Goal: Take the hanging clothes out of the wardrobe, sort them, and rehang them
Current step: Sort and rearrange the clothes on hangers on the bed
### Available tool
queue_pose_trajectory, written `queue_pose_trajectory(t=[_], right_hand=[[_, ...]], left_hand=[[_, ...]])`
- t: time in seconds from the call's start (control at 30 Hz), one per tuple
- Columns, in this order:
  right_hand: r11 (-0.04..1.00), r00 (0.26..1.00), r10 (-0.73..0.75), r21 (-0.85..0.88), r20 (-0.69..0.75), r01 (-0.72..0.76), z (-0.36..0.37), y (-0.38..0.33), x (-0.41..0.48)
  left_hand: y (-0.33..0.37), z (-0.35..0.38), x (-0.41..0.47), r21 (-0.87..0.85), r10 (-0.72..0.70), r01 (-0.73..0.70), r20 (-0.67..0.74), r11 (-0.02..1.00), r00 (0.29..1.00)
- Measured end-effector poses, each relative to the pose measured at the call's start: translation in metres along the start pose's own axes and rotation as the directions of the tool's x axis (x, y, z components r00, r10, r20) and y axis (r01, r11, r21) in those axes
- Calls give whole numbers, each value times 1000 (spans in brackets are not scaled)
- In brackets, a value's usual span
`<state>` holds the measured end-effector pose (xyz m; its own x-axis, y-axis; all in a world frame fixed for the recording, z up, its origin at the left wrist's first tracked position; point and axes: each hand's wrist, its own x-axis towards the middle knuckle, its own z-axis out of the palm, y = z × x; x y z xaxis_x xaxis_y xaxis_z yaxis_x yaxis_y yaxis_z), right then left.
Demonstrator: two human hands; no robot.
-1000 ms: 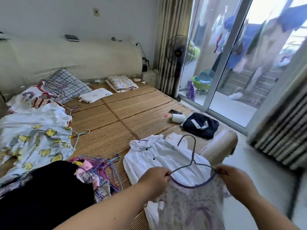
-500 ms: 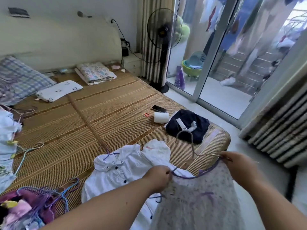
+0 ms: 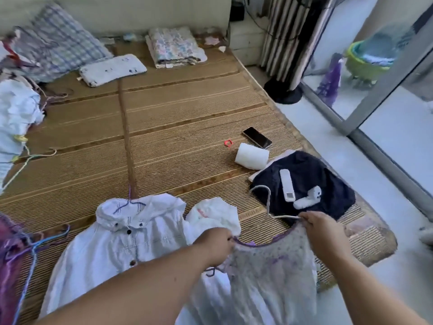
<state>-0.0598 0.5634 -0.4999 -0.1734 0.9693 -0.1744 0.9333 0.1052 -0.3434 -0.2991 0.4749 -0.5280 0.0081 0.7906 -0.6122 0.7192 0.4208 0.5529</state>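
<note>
Grip: left hand point(image 3: 216, 242) pinched lilac dress point(image 3: 269, 277) neckline, right hand point(image 3: 321, 228) clasped its shoulder with wire hanger point(image 3: 267, 200) | Risk: uneven pull could have slipped the hanger out

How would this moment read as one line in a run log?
state: purple-trimmed top on wire hanger | left hand: pinches neckline | right hand: grips hanger and top | place: above bed mat
</note>
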Motion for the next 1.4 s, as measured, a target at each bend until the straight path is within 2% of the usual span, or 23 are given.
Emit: queue_pose_trajectory(t=[0.07, 0.2, 0.27, 0.4, 0.5, 0.63, 0.73, 0.9, 0.97, 1.1, 1.2, 1.3, 1.4], right_hand=[[996, 995, -64, -61, 72, 68, 19, 5, 40], [985, 986, -122, -108, 116, 134, 66, -1, 101], [981, 982, -107, -146, 154, 130, 85, -7, 121], [940, 979, 3, -335, 202, 66, 117, -17, 142], [939, 975, 34, -340, 218, 44, 130, -30, 139], [945, 954, -42, -297, 298, 134, 128, -54, 118], [957, 923, -165, -170, 348, 235, 114, -84, 93], [875, 808, -445, -4, 386, 484, 86, -161, 29], [837, 758, -518, 52, 396, 545, 80, -199, -6], [720, 612, -652, 113, 448, 684, 80, -277, -87], [653, 537, -714, 151, 449, 742, 85, -335, -153], [583, 487, -766, 133, 420, 802, 93, -387, -218], [563, 486, -783, 112, 387, 818, 106, -434, -287]], left_hand=[[-10, 5, 29, -1, -60, 60, -19, 998, 998], [-37, 8, 78, -11, -154, 154, -86, 988, 984], [-50, 5, 95, -17, -196, 195, -122, 981, 973], [-73, 6, 114, -57, -280, 274, -176, 960, 944], [-82, 13, 111, -138, -323, 296, -269, 945, 907], [-87, 10, 84, -276, -386, 303, -326, 912, 863], [-98, -5, 42, -322, -413, 311, -323, 894, 852], [-131, -29, -65, -329, -436, 329, -340, 885, 833], [-150, -39, -116, -338, -460, 345, -367, 876, 808], [-190, -46, -221, -380, -509, 356, -463, 854, 726], [-221, -43, -299, -391, -501, 325, -540, 861, 677], [-257, -39, -372, -332, -439, 293, -581, 897, 685], [-299, -36, -444, -210, -358, 291, -595, 933, 720]])
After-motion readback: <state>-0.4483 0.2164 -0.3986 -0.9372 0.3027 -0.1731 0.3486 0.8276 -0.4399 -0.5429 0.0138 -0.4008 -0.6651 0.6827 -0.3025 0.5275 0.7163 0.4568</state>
